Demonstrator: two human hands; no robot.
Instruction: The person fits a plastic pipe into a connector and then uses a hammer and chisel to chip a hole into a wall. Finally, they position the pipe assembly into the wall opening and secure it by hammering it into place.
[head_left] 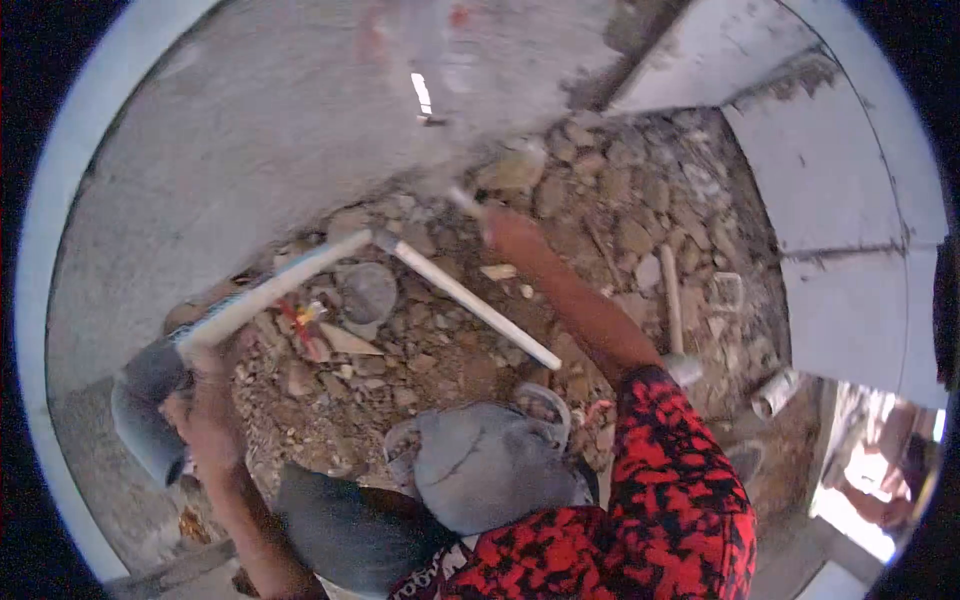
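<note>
My right hand is stretched out toward the base of the wall, closed around a narrow pale tool whose far end is smeared by motion. At lower left, my left hand is blurred, its fingers against a grey rounded object; whether they grip it I cannot tell. A white pipe runs from beside that hand up to a grey elbow. From the elbow a second white pipe slants down to the right, over the rubble.
Stones and loose soil cover the ground beneath a rough grey wall. Around lie a grey round container, a red-handled tool, a wooden-looking stick and a short pipe piece. White panels stand at right.
</note>
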